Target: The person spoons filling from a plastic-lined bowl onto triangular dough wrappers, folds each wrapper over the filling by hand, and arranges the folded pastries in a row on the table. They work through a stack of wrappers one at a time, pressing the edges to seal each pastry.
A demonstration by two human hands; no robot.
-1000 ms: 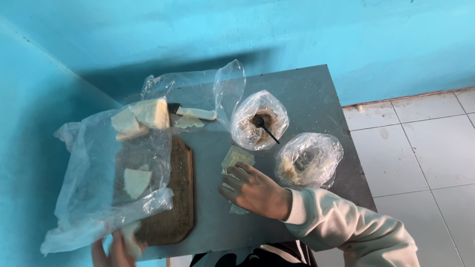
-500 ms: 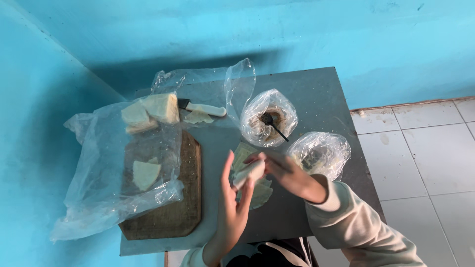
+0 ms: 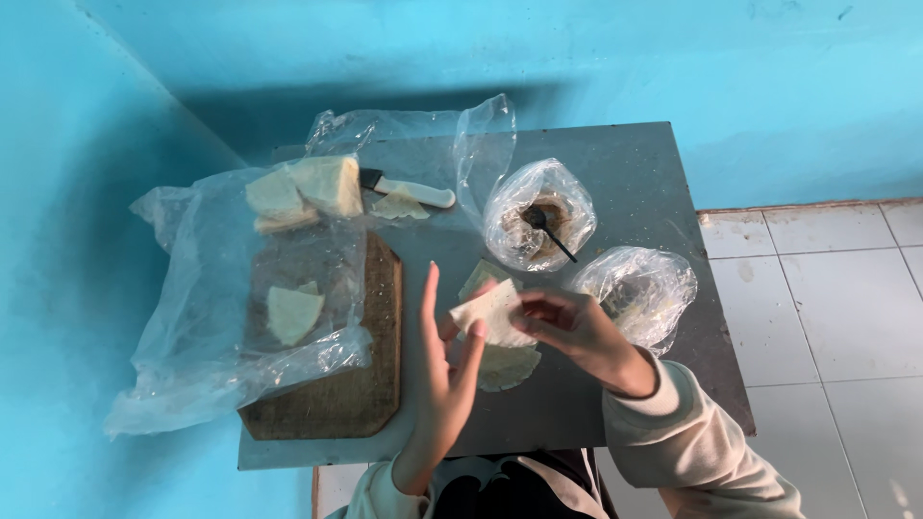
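Observation:
Both hands are raised over the middle of a grey table (image 3: 635,173). My right hand (image 3: 577,336) pinches a pale, thin dough wrapper (image 3: 492,311) by its right edge. My left hand (image 3: 444,380) stands upright with fingers spread, its fingertips touching the wrapper's lower left side. Under the hands more pale wrappers (image 3: 507,365) lie flat on the table.
A wooden board (image 3: 361,384) sits at the left, partly covered by a clear plastic sheet (image 3: 202,317) bearing dough pieces (image 3: 288,312). A white-handled knife (image 3: 409,189) lies behind. A bag of filling with a dark spoon (image 3: 540,223) and another clear bag (image 3: 639,288) are at right. Tiled floor is right.
My left hand came up from the near left edge to the table's middle. My right hand lifted a wrapper off the table, and both hands now meet on it.

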